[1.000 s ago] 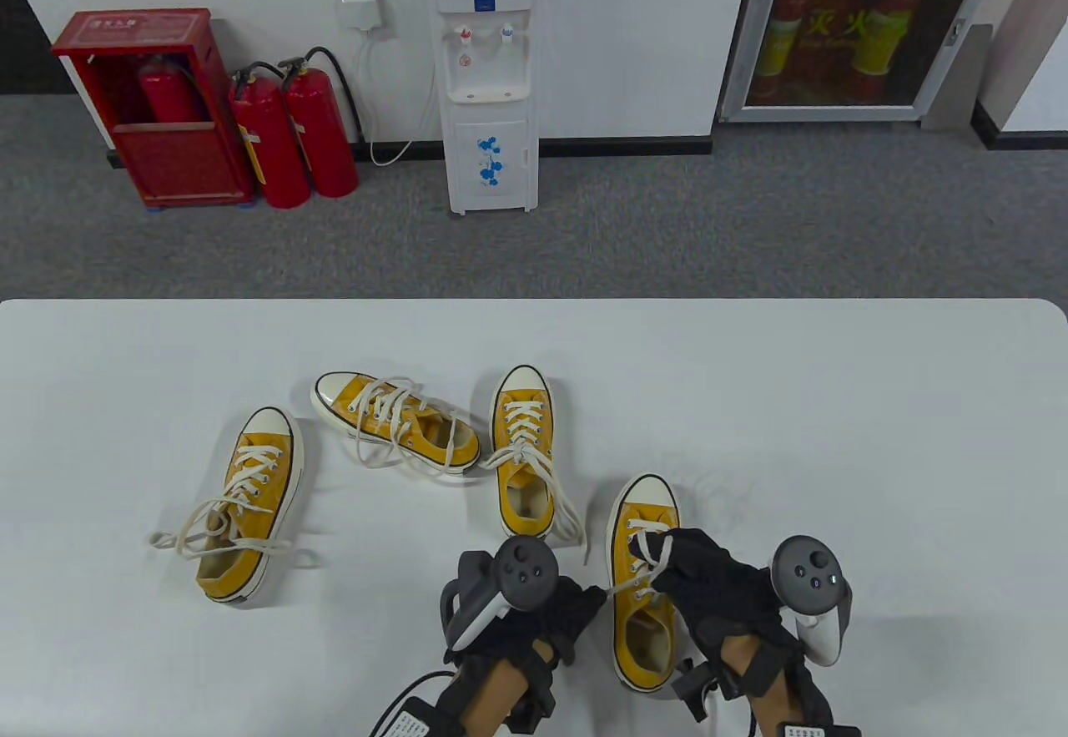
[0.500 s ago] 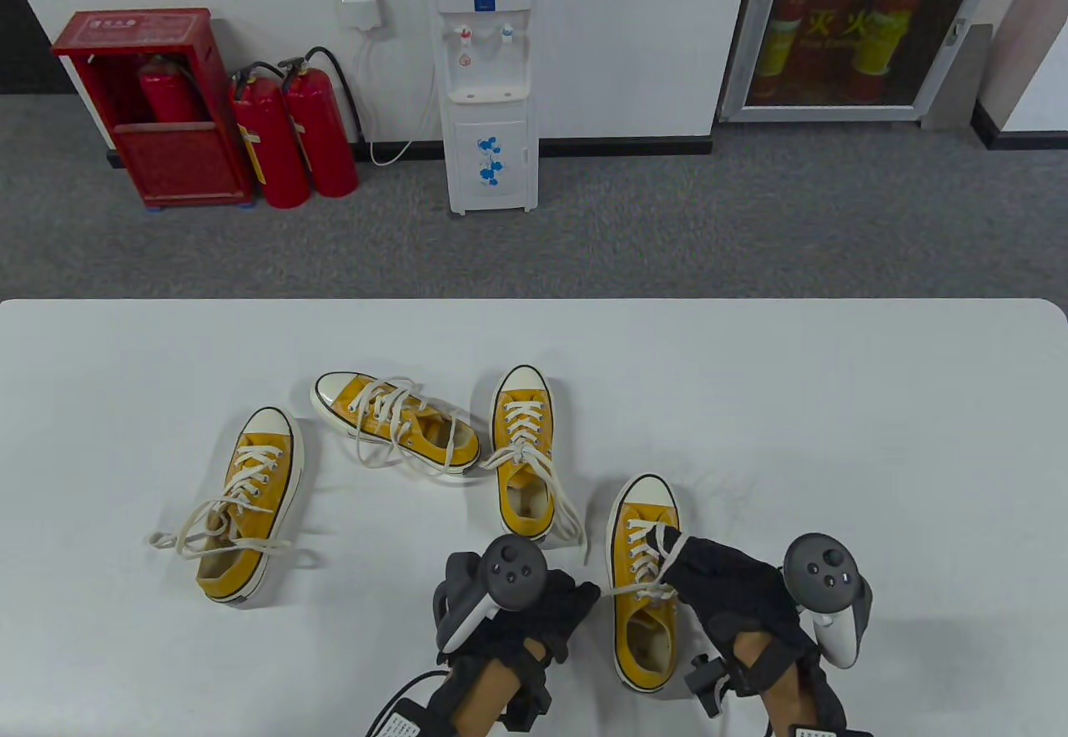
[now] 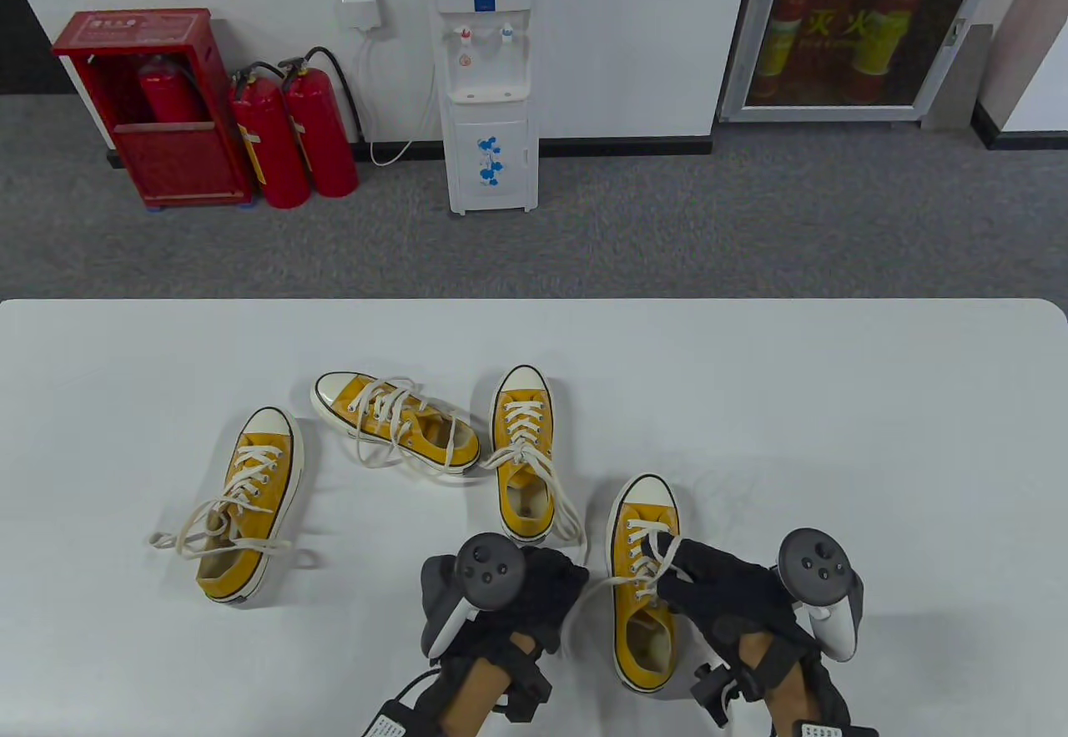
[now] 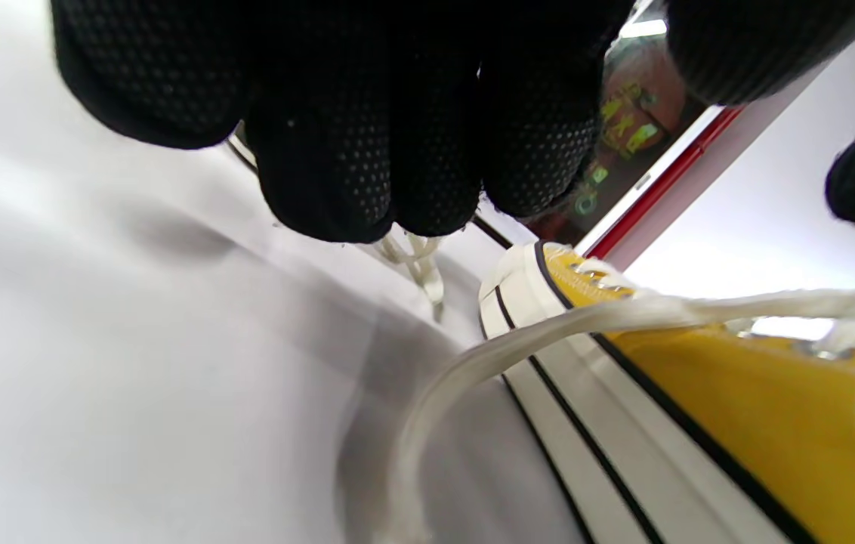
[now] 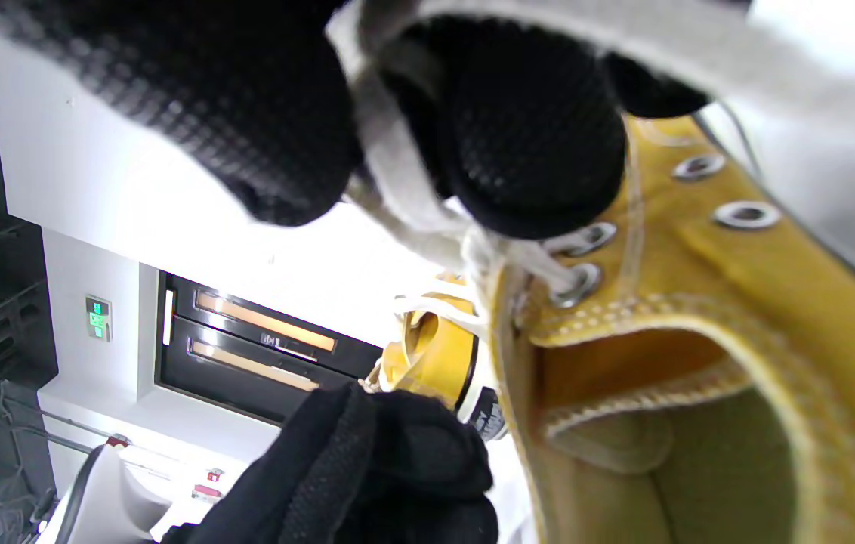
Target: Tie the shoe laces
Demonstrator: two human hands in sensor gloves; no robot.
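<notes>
Now my right grip (image 3: 709,583) pinches the lace (image 5: 397,189) over the shoe (image 3: 644,603); my left grip (image 3: 534,595) is curled beside it, contents unclear.

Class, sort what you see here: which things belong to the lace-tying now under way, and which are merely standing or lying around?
In use:
- nearest yellow shoe
- its white lace
- left hand, fingers curled
- right hand, pinching the lace

Lying about:
- three other yellow shoes, untouched
- water dispenser
- red fire extinguishers
- white table
</notes>
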